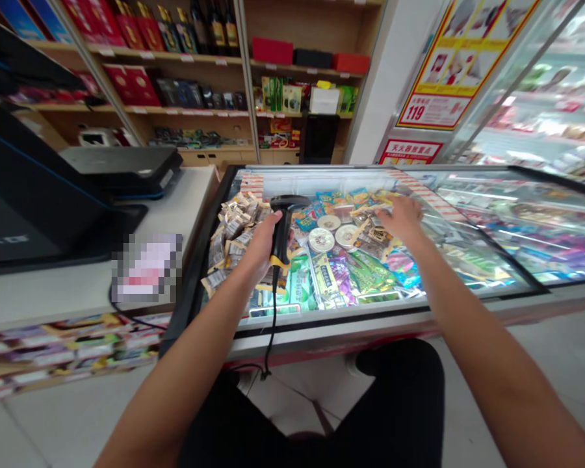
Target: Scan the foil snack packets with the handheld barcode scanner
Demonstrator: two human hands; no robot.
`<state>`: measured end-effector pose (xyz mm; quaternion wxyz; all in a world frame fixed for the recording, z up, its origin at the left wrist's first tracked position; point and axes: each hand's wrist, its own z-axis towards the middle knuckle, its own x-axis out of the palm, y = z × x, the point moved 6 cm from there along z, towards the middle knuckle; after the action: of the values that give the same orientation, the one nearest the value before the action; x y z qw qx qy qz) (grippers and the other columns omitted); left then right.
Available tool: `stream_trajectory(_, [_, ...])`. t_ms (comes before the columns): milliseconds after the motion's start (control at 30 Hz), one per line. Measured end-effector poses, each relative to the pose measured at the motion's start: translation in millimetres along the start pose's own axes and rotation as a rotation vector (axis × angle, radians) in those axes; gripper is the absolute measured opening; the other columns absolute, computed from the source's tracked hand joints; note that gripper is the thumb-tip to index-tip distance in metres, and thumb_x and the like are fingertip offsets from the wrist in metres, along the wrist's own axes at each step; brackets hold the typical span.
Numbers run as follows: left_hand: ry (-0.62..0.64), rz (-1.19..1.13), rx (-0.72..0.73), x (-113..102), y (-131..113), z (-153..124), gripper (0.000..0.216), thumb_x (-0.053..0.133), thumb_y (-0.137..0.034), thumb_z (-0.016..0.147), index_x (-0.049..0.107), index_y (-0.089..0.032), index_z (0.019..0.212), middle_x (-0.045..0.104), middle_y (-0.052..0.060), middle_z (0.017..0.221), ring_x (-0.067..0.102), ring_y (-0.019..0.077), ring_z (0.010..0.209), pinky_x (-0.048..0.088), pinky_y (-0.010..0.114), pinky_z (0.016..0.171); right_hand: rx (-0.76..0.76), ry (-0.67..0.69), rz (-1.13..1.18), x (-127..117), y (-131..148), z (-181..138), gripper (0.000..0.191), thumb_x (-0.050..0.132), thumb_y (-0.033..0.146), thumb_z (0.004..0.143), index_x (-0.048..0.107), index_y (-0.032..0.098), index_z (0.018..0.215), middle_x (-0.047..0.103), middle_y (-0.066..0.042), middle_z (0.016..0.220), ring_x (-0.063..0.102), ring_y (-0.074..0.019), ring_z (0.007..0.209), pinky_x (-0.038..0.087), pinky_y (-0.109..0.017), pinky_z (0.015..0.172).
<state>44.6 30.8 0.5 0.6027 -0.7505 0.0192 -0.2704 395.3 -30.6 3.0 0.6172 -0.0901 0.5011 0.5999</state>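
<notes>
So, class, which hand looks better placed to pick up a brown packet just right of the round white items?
Probably the right hand: its fingers are at those brown packets, while the left hand grips the scanner.

Background: pale wooden shelving (316, 18) bearing dark, gold-labelled glass bottles (217, 31) and red rectangular boxes (272, 51); left, a black angular terminal (39, 195) on a white countertop (192, 198); right, a yellow, red-edged poster (457, 65) marked 119

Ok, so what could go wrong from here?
The cord hanging from the scanner in the left hand drops past the front edge of the freezer and might snag. The right hand is close to loosely heaped packets, so a brush could send some sliding into the round containers beside them.
</notes>
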Motion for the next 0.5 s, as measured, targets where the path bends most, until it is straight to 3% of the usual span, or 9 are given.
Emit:
stream_trajectory(67, [0.011, -0.042, 0.03, -2.8, -6.9, 0.6, 0.035, 0.054, -0.049, 0.091, 0.059, -0.017, 0.075, 0.058, 0.001, 0.053, 0.053, 0.0108, 0.044, 0.039, 0.02, 0.043, -0.184, 0.0, 0.053, 14.7, 41.0, -15.9, 0.033, 0.068, 0.032, 0.085, 0.068, 0.019, 0.116, 0.059, -0.021, 0.134, 0.044, -0.0423, 0.133, 0.027, -0.064, 0.111])
stream_trajectory(133, [0.015, -0.076, 0.06, -6.3, -12.6, 1.3, 0.035, 0.05, -0.046, 0.094, 0.06, -0.017, 0.079, 0.058, 0.001, 0.053, 0.052, 0.0103, 0.043, 0.038, 0.02, 0.042, -0.38, 0.177, 0.189, 42.6, 88.4, -38.8, 0.029, 0.061, 0.034, 0.091, 0.068, 0.021, 0.116, 0.065, -0.016, 0.125, 0.053, -0.0356, 0.125, 0.033, -0.056, 0.112])
stream_trajectory(200, [0.007, -0.094, 0.07, -9.9, -15.1, 2.3, 0.034, 0.047, -0.045, 0.095, 0.062, -0.016, 0.082, 0.06, 0.001, 0.055, 0.051, 0.01, 0.043, 0.037, 0.02, 0.041, -0.451, 0.371, 0.235, 74.3, 127.7, -64.4, 0.032, 0.061, 0.043, 0.093, 0.068, 0.022, 0.115, 0.066, -0.015, 0.121, 0.056, -0.0351, 0.121, 0.037, -0.054, 0.109])
stream_trajectory(267, [-0.001, -0.103, 0.069, -12.3, -15.1, 3.2, 0.034, 0.048, -0.046, 0.095, 0.062, -0.016, 0.084, 0.062, 0.002, 0.057, 0.052, 0.0102, 0.043, 0.038, 0.02, 0.041, -0.416, 0.506, 0.16, 103.6, 153.0, -86.3, 0.042, 0.062, 0.054, 0.091, 0.068, 0.024, 0.119, 0.065, -0.016, 0.119, 0.055, -0.0392, 0.12, 0.04, -0.057, 0.104])
stream_trajectory(333, [0.002, -0.106, 0.063, -12.4, -14.0, 3.8, 0.034, 0.05, -0.047, 0.093, 0.062, -0.017, 0.086, 0.063, 0.002, 0.058, 0.053, 0.0108, 0.044, 0.038, 0.02, 0.04, -0.329, 0.542, 0.072, 122.8, 165.2, -99.5, 0.046, 0.064, 0.058, 0.089, 0.068, 0.023, 0.118, 0.063, -0.018, 0.118, 0.055, -0.0425, 0.118, 0.043, -0.058, 0.099])
stream_trajectory(500, [0.012, -0.099, 0.042, -7.5, -13.1, 0.9, 0.033, 0.053, -0.048, 0.091, 0.061, -0.017, 0.085, 0.06, 0.0, 0.056, 0.051, 0.01, 0.041, 0.036, 0.02, 0.039, -0.213, 0.613, 0.109, 127.9, 164.8, -101.9, 0.038, 0.078, 0.046, 0.08, 0.067, 0.021, 0.107, 0.064, -0.016, 0.116, 0.059, -0.0388, 0.114, 0.047, -0.049, 0.095])
